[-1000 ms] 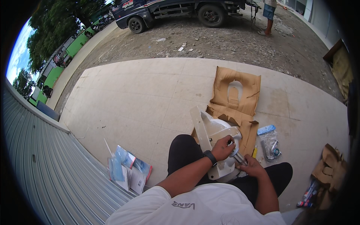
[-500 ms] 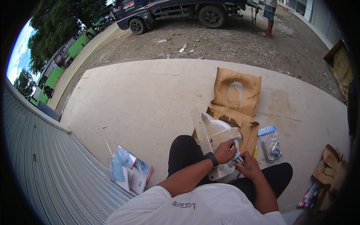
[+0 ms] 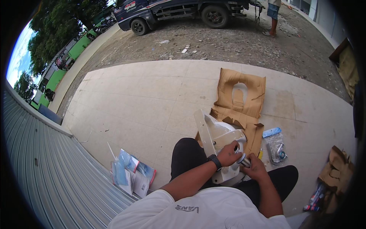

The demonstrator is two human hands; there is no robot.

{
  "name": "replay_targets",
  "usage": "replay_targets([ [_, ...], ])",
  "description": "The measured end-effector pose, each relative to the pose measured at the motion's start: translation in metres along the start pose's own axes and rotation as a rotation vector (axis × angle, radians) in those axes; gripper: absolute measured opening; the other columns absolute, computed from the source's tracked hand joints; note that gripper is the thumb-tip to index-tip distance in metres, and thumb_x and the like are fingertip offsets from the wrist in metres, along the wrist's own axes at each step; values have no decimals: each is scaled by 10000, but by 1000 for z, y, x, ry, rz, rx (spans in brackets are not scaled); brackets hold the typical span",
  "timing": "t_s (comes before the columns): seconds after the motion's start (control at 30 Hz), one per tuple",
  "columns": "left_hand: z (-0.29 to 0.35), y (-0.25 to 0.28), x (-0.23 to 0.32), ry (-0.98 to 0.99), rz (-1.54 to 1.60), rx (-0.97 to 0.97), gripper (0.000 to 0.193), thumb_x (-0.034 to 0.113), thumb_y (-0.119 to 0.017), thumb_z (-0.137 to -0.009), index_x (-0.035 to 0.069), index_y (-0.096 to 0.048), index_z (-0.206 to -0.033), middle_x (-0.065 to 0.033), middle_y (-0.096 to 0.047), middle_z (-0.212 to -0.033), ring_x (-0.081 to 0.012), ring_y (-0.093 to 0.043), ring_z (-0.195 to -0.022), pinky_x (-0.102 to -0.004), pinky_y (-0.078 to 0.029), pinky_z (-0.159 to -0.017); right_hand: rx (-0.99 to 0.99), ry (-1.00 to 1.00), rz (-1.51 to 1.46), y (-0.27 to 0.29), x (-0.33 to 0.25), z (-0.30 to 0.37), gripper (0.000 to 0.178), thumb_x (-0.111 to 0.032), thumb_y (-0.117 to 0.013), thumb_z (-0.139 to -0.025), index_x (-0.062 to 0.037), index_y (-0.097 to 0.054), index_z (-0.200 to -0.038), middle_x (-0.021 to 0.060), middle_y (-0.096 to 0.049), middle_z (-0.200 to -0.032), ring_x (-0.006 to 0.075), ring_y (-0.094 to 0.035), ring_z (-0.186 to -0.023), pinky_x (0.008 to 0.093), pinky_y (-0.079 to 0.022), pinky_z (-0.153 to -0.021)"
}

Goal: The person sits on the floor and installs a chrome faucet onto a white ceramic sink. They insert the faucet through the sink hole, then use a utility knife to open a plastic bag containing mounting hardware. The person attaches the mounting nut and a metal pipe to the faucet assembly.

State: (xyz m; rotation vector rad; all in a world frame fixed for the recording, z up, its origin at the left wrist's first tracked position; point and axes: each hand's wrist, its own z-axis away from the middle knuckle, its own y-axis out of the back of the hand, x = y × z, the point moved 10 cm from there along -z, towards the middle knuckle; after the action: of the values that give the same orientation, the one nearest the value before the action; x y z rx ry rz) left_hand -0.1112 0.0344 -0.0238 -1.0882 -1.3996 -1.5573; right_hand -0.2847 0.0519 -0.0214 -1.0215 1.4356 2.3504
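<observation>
A white ceramic bathroom fixture (image 3: 225,134) lies tilted across my lap, its flat side toward the left. My left hand (image 3: 228,154) is closed at its narrow end, fingers curled by a dark hole; the fingertips are partly hidden. Close by that end is a chrome pipe fitting (image 3: 246,162) with a round, pale flange (image 3: 241,158). My right hand (image 3: 257,168) is closed around the fitting from the right, its fingers beneath and beside the metal. Whether the fitting sits inside the fixture I cannot tell.
Unfolded cardboard (image 3: 248,103) lies beyond the fixture. To the right are a clear bag of metal parts (image 3: 277,150) and torn cardboard (image 3: 335,168). Plastic packets and papers (image 3: 131,171) lie left, near a corrugated shutter (image 3: 49,164). A truck (image 3: 179,13) and a person (image 3: 273,17) are outside.
My right hand has shifted slightly, and more of the chrome fitting shows between my hands. My left hand and the fixture have hardly moved.
</observation>
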Motion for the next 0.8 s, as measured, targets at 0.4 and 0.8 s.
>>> replay_targets([
  [0.4, 0, -6, -1, 85, 11, -103, 394, 292, -798, -861, 30, -573, -1052, -124, -606, -841, -186, -590, -808, -348, -503, -745, -96, 18, -320, -8, 5, -2, 516, -274, -831, -870, -43, -589, -1262, 134, -703, -1041, 237, -676, -924, 391, -541, -846],
  [0.8, 0, -12, -6, 54, 44, -156, 437, 296, -828, -820, 35, -569, -1055, -102, -592, -831, -183, -558, -773, -345, -480, -698, -143, -27, -343, -3, 3, -4, 519, -235, -857, -825, -57, -601, -1240, 181, -696, -1157, 304, -682, -1127, 393, -526, -974],
])
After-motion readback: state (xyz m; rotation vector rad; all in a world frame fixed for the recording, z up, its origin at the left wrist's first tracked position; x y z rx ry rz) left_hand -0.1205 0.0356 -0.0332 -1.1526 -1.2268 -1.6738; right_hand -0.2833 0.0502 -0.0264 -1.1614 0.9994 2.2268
